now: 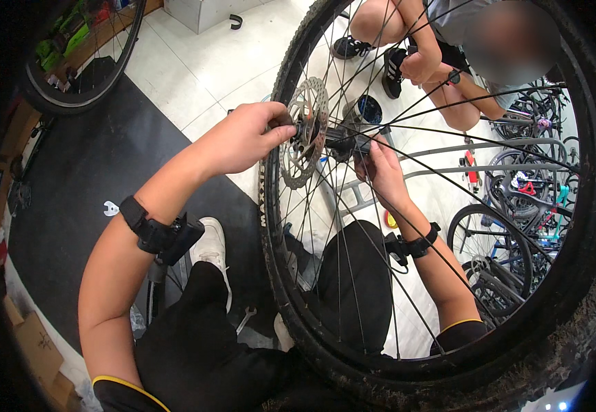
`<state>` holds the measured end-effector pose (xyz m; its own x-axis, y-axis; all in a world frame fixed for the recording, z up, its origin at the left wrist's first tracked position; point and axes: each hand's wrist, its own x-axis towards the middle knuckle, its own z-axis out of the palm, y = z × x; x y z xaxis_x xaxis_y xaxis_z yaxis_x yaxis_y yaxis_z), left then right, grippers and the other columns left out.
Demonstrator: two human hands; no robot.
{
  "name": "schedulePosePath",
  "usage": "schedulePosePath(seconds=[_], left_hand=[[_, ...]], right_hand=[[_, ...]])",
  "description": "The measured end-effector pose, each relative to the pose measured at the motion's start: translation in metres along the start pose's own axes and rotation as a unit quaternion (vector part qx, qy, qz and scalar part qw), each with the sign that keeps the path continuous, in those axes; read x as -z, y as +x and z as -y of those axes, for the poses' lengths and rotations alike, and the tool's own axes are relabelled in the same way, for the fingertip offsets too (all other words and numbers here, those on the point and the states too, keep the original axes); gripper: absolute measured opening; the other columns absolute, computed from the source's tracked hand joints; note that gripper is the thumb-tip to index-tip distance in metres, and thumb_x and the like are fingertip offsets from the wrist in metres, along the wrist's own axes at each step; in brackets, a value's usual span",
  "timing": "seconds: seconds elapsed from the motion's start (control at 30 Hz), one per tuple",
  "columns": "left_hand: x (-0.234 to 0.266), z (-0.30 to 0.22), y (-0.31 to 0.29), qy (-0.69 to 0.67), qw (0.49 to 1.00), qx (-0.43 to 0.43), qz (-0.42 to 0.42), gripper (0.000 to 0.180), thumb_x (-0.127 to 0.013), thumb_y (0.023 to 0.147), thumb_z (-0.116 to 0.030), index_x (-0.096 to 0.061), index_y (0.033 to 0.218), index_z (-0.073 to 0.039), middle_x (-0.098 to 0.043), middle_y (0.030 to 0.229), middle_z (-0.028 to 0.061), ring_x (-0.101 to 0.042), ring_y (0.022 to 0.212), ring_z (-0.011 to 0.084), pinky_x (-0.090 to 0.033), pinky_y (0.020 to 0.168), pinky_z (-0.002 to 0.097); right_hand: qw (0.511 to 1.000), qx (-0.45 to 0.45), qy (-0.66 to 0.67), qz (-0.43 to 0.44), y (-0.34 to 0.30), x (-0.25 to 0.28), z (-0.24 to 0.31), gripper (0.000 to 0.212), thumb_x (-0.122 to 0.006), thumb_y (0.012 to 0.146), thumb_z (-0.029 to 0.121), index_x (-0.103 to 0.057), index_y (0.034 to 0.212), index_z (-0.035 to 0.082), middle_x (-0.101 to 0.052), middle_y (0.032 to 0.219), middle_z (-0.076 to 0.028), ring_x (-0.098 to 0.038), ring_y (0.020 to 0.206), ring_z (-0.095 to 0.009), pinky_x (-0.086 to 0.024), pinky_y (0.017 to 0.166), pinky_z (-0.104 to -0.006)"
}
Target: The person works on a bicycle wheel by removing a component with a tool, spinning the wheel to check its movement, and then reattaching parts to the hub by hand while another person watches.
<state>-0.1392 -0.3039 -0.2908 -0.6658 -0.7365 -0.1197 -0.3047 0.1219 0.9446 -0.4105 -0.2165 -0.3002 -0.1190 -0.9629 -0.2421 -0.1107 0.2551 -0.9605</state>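
Observation:
A bicycle wheel (572, 343) with a muddy black knobbly tyre stands tilted in front of me, filling the right side. My left hand (251, 141) is closed, thumb and fingers pinching the axle end at the outer face of the drilled brake disc (317, 103). What exactly lies between those fingertips is partly hidden. Behind the spokes, my right hand (384, 173) curls its fingers around the opposite end of the black hub (342, 143). Each forearm wears a strapped black device.
Across the wheel a person (428, 65) crouches, hands together. Bicycles (524, 199) crowd the right side. A grey metal frame (442, 168) lies behind the spokes. Wrenches rest on the black mat (105, 185) to the left and by my shoe (210, 250). Another wheel (81, 103) stands at upper left.

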Motion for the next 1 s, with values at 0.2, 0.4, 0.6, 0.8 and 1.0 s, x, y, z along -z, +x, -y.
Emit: schedulePosePath(seconds=[0.2,0.4,0.6,0.8,1.0], left_hand=[[-0.004,-0.009,0.001,-0.029,1.000,-0.001,0.006,0.018,-0.053,0.096,-0.014,-0.058,0.097,0.003,-0.054,0.069,0.0031,-0.053,0.060,0.0103,-0.044,0.056,0.0266],[-0.002,-0.003,0.003,-0.016,1.000,-0.010,0.004,0.019,-0.052,0.097,-0.015,-0.058,0.095,0.003,-0.054,0.069,0.0031,-0.053,0.061,0.0105,-0.044,0.058,0.0274],[-0.004,0.007,0.005,-0.045,0.999,-0.024,-0.011,0.020,-0.055,0.094,-0.015,-0.058,0.093,0.005,-0.061,0.070,0.0107,-0.061,0.061,0.0170,-0.048,0.058,0.0331],[0.001,-0.003,0.004,-0.028,0.999,-0.040,-0.007,0.013,-0.057,0.093,-0.007,-0.057,0.098,0.005,-0.058,0.074,0.0042,-0.057,0.065,0.0109,-0.047,0.060,0.0271],[0.002,-0.004,0.003,-0.042,0.999,-0.023,0.010,0.013,-0.059,0.091,-0.006,-0.059,0.097,0.006,-0.061,0.072,0.0090,-0.060,0.064,0.0145,-0.048,0.061,0.0297]], right_hand=[[0.999,0.044,0.009,0.003,0.003,0.006,-0.014,0.026,-0.039,0.104,0.029,-0.053,0.097,0.008,-0.048,0.069,0.003,-0.039,0.055,-0.006,-0.031,0.049,-0.0205],[0.996,-0.088,0.034,-0.002,0.003,-0.001,0.006,0.039,-0.035,0.103,0.033,-0.052,0.078,0.008,-0.042,0.058,0.003,-0.033,0.047,-0.006,-0.023,0.042,-0.0222],[0.999,-0.051,0.010,0.010,0.000,0.004,-0.002,0.034,-0.035,0.104,0.032,-0.052,0.091,0.006,-0.047,0.065,0.000,-0.038,0.052,-0.008,-0.029,0.047,-0.0239],[0.997,0.065,0.047,0.000,0.003,0.005,-0.025,0.024,-0.041,0.103,0.029,-0.051,0.103,0.008,-0.049,0.073,0.001,-0.041,0.059,-0.007,-0.033,0.052,-0.0213],[0.995,0.011,0.073,-0.060,0.003,-0.008,-0.015,0.025,-0.040,0.102,0.026,-0.050,0.086,0.010,-0.042,0.062,0.004,-0.031,0.049,-0.004,-0.023,0.044,-0.0203]])
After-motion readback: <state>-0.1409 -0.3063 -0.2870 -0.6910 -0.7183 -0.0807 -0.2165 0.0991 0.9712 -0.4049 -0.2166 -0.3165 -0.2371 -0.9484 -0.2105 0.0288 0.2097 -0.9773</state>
